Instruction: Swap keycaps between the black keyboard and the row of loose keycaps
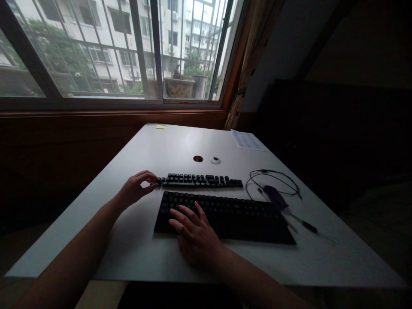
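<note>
My left hand (137,189) is at the left end of several black keycaps (202,180) laid out in rows on the white table. Its thumb and index finger pinch a small black keycap (159,180). Closer to me lies a black keyboard (244,221), its cable (277,171) looped on the table to the right. My right hand (195,234) lies over the keyboard's left part with fingers spread, covering some of it; nothing shows in its grasp. Dim light hides the detail of the keyboard's surface.
Right of the keyboard lie a purple item (275,197) and a thin tool with a dark handle (309,226). Beyond the keycaps are a round table hole (198,159) and a white ring-shaped cover (215,160). A printed sheet (247,140) and yellow notes (160,126) lie at the far edge.
</note>
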A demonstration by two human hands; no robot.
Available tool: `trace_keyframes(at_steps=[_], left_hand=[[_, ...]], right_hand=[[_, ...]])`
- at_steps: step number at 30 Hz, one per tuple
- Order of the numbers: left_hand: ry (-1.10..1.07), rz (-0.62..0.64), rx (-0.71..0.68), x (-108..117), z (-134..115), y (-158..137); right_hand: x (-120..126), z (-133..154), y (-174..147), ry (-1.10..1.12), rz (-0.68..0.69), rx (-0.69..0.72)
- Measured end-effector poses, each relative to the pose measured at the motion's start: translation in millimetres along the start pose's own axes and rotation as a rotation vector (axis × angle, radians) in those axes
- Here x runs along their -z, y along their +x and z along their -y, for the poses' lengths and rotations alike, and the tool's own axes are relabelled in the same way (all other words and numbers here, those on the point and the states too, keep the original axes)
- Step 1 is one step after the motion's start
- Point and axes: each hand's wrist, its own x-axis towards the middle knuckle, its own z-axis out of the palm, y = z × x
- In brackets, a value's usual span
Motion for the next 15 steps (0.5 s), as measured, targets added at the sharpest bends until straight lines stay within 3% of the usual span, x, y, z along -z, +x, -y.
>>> trace_keyframes(at_steps=[15], left_hand=[[0.018,0.032,-0.022,-4.0,2.2,-1.8]], right_hand=[[1.6,0.4,0.3,0.028,0.008,0.019]])
